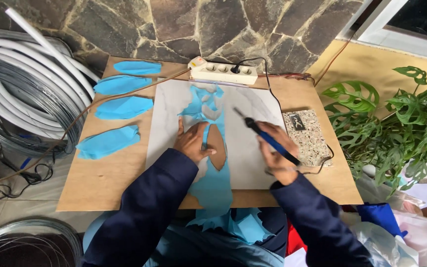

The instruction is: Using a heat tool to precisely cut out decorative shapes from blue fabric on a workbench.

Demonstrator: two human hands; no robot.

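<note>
Left hand: the left hand (192,142) lies flat with fingers spread and presses down on the blue fabric strip (213,183); it pins the cloth but does not close around it.
Right hand: the right hand (278,153) is closed around the hot-cutting pen (268,139), which has a blue and black handle; the dark tip points to the far left and stands a little apart from the strip.
Blue fabric strip: it lies along the middle of the white marble-look slab (245,148), from the far edge to the near edge, and hangs over toward the person's lap. Just beside the left hand, a leaf-shaped hole (217,148) is already cut in it.
How it handles: I judge the fabric thin, light and soft, so it moves easily. It is best held flat with the palm close to the cutting line, not lifted by an edge.
Cut pieces: four blue leaf shapes (123,108) lie in a row at the left on the plywood board (100,183).
Far side: a white power strip (223,72) with one black plug lies against the stone wall.
Right side: a speckled stone block (308,138) is near the right hand; green plants (396,118) are further right.
Left side: coils of white tube and wire (21,99) are beside the board.
</note>
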